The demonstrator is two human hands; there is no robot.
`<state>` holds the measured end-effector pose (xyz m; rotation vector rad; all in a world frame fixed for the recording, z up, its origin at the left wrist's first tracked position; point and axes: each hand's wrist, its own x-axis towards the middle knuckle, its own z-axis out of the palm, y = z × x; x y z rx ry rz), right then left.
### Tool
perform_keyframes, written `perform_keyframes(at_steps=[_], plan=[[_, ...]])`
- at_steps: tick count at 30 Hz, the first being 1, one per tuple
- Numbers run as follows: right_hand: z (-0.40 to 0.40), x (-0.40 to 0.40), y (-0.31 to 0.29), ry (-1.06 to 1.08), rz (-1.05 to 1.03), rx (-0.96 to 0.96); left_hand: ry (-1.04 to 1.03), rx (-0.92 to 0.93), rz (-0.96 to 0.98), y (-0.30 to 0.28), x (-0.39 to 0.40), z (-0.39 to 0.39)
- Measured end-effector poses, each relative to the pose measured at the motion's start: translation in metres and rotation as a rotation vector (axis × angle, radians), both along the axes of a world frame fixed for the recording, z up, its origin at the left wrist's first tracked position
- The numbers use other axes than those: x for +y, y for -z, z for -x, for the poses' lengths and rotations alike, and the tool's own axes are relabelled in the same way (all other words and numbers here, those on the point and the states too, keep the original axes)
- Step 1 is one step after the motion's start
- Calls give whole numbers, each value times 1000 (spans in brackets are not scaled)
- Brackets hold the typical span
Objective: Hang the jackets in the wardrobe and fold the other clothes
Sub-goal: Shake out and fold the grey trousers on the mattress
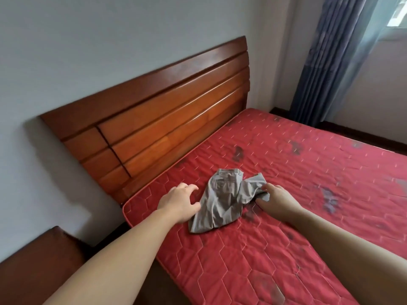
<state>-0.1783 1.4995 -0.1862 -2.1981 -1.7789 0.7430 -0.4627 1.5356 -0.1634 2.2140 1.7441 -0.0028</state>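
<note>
Both my arms are out over the red quilted mattress [275, 249], and the grey trousers [222, 201] lie crumpled on it, toward the headboard end and nearer the mattress's left edge. The waistband points at the wooden headboard [167, 119], and the rest of the cloth is bunched and folded over itself. My left hand [179, 200] sits just left of the trousers, fingers loosely curved and spread, thumb tip at the cloth's edge; it grasps nothing. My right hand [278, 200] is on the right side of the trousers, fingers and thumb pinching a fold of the grey fabric, palm down against the mattress. Dark blotches mark the red cover to the right of the trousers and just under them. A brown wooden bedside piece [37, 260] stands left of the mattress, low in the corner. Beyond the far right corner of the mattress hangs a blue-grey curtain [330, 62], with a window [396, 18] beside it
</note>
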Motion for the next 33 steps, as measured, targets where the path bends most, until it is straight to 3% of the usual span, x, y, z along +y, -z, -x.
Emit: perform_keyframes(at_steps=[7, 13, 21, 27, 30, 33], plan=[[8, 108, 59, 1, 146, -18, 16, -20, 158, 77, 114, 6], [20, 196, 124, 104, 279, -78, 16, -104, 363, 179, 227, 3], [66, 279, 275, 232, 482, -21, -251, -268, 696, 353, 298, -1], [82, 310, 373, 670, 400, 171, -454, -485, 1001, 431, 318, -13], [89, 324, 397, 882, 415, 190, -398, -560, 1011, 436, 315, -14], [108, 336, 399, 1044, 428, 396, -299, -692, 1007, 417, 305, -16]])
